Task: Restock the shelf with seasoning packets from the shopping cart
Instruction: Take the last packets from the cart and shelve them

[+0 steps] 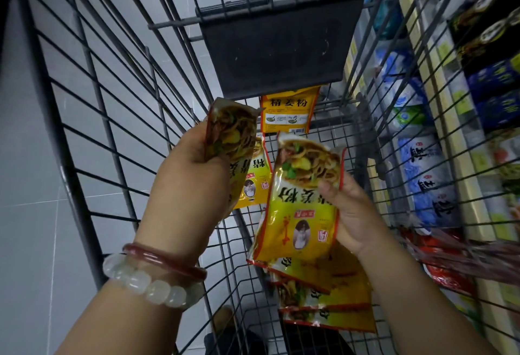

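A grey wire shopping cart (118, 118) fills most of the view, seen from above, with pale floor tiles showing through its bars. Its dark plastic child-seat flap (281, 45) hangs at the far end. Along the cart's right side stands a shelf (439, 135) stocked with blue and white bags and dark boxes, glimpsed through the wire.

Both hands are inside the cart, above its floor. The left hand (194, 174), wearing a red bangle (166, 260) and a white bead bracelet (149, 284) at the wrist, grips a yellow seasoning packet (225, 132), fingers curled round it. The right hand (351, 211) pinches a second packet (301, 203) along its right edge, thumb on the front.

More yellow packets (323, 295) lie stacked at the near end of the cart floor. One packet (287, 113) leans at the far end, just below the flap. Red bags (455, 256) show outside the cart's right wall.
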